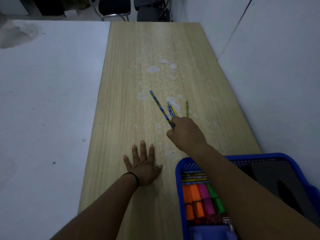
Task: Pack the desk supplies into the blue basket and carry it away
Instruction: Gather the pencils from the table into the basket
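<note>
Right hand gathering the last pencils on the table, with the basket waiting behind it.

The right hand (186,134) reaches forward over the pale wood-grain table (131,84) and its curled fingers close on the near end of a long blue patterned pencil (160,108); that pencil's long axis runs away from the hand, slanting up and to the left. Just beyond the knuckles lie a short blue-and-yellow pencil pair (172,110) and a thin green pencil (187,108), pointing almost straight away — whether the fingers touch them I cannot tell. The left hand (143,166) lies flat on the table with its fingers spread, holding nothing, nearer the body and well to the left. The blue plastic mesh basket (179,172) sits under the right forearm, already holding bright highlighters (201,200) — so the pencils probably travel back towards the body and slightly right.
</note>
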`<state>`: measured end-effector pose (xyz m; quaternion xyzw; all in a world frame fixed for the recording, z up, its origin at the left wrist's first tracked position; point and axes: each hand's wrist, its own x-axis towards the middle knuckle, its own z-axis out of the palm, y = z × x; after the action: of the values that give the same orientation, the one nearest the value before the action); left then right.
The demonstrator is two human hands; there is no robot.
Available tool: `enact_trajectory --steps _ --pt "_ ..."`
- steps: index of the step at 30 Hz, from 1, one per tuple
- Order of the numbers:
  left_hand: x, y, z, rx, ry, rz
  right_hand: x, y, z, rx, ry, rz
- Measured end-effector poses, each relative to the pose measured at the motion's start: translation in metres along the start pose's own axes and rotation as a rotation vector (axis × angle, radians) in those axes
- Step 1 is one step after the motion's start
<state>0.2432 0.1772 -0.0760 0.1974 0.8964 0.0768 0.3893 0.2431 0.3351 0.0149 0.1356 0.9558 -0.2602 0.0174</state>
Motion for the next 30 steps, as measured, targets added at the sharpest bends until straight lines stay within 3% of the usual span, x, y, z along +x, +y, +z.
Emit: enact_trajectory --steps 6,10,15,18,21,26,30 --pt "-0.006 -0.005 -0.001 -0.005 0.043 0.02 -0.057 0.015 -0.04 -0.114 0.047 -0.08" --pt "-0.021 0.007 -0.01 0.006 0.216 0.015 -0.101 0.039 -0.061 -0.227 0.021 -0.102" --pt "-0.058 0.053 -0.015 -0.46 0.511 0.218 -0.145 0.066 -0.067 -0.328 -0.069 -0.081" --pt "-0.082 0.082 -0.015 -0.587 0.58 0.31 -0.16 0.081 -0.065 -0.425 -0.142 -0.064" --pt "-0.093 0.097 -0.01 -0.575 0.594 0.331 -0.168 0.091 -0.055 -0.499 -0.094 -0.118" --pt "-0.087 0.103 0.007 -0.44 0.595 0.243 -0.17 0.106 -0.028 -0.648 -0.123 -0.099" --pt "-0.085 0.1 0.02 -0.327 0.633 0.278 -0.169 0.109 -0.01 -0.697 -0.148 -0.094"
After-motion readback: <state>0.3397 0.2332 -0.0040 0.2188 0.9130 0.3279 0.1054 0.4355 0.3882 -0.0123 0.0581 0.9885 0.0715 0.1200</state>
